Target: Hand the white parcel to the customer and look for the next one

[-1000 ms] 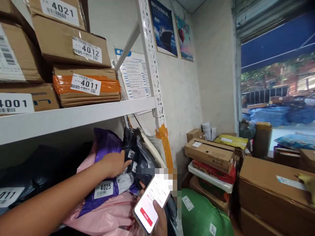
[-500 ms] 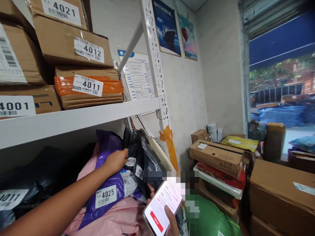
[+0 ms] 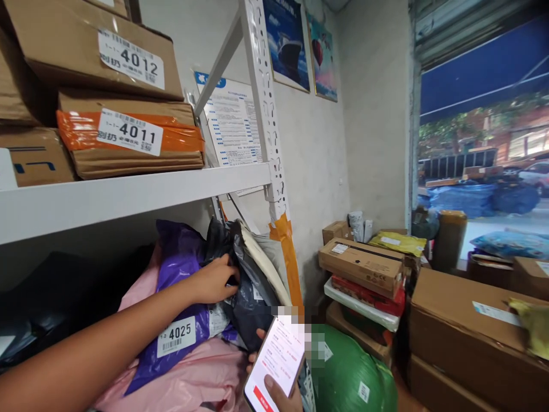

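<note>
Under the shelf [image 3: 128,197], left hand [image 3: 214,280] (fingers spread) — parcels [image 3: 244,286].

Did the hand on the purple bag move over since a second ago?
Yes. The left hand has slid right, off the purple bag with the 4025 label, and now presses into the dark grey bags beside it.

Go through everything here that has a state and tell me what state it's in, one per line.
left hand: reaching between the parcel bags, fingers on a black bag
right hand: gripping the phone
phone: screen lit, tilted up
purple bag 4025: sealed, lying on the pink bag
black bag: crumpled, upright against the shelf post
box 4011: taped shut with orange tape
box 4012: closed, stacked on 4011
</note>
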A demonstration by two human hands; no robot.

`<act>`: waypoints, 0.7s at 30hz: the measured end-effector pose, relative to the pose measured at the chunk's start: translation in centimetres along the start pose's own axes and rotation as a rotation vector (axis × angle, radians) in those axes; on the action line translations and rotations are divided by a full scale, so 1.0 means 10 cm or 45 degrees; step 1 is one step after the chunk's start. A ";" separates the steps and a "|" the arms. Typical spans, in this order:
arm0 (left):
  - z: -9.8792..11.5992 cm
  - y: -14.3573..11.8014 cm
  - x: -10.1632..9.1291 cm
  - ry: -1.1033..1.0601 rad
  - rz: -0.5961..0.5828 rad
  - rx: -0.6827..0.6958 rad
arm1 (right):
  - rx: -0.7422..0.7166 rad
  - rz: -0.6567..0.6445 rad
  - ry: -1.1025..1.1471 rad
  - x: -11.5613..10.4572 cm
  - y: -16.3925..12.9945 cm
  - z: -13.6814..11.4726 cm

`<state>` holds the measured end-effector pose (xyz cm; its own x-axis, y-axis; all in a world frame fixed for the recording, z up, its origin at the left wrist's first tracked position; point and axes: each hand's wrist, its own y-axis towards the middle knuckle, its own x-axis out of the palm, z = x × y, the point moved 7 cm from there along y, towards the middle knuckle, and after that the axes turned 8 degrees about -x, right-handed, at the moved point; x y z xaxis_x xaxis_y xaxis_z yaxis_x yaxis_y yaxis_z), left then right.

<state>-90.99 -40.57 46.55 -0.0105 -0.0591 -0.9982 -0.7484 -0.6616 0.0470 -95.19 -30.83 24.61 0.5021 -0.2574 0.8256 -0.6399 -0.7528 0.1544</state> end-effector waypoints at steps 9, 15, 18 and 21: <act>-0.06 -0.03 0.29 0.003 -0.154 -0.088 | -0.016 0.067 0.061 -0.07 0.02 -0.07; -0.13 0.00 0.23 -0.053 -0.132 -0.137 | -0.024 0.043 0.154 -0.01 0.08 -0.24; -0.15 0.13 0.03 -0.219 0.068 -0.288 | -0.028 0.000 0.112 -0.03 0.07 -0.22; -0.23 0.23 -0.22 -0.435 0.418 -0.417 | -0.134 0.002 0.025 -0.10 0.06 -0.18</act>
<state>-91.15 -43.66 48.98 -0.4620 -0.0919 -0.8821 -0.4260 -0.8494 0.3116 -97.09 -29.91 24.88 0.4901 -0.2457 0.8364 -0.6987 -0.6844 0.2084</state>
